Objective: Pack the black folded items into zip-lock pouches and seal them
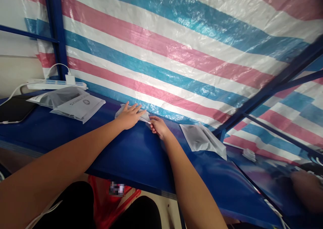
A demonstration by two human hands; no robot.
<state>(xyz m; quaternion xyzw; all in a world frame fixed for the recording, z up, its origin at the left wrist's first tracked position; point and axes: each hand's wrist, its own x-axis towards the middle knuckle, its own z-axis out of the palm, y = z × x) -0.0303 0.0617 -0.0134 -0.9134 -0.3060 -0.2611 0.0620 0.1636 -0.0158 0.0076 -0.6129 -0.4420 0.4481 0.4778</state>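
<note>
A frosted plastic bag [144, 116] lies on the blue tabletop close to the striped sheet. My left hand [130, 116] rests flat over it, fingers spread. At the bag's right end, my right hand [157, 126] pinches the corner between thumb and fingers, where a small white bit shows. What is inside the bag is hidden under my left hand. To the left, frosted bags [80, 105] lie overlapping, the front one printed with dark lettering. Another frosted bag [198, 137] lies to the right of my right hand.
A white power strip [57, 84] with a plugged-in charger [70, 78] stands at the back left, beside a black tablet-like device [15, 108]. Blue metal posts [56, 37] frame the striped sheet [164, 50]. Below the table is a red stool [106, 202]. A blurred person [309, 188] sits at right.
</note>
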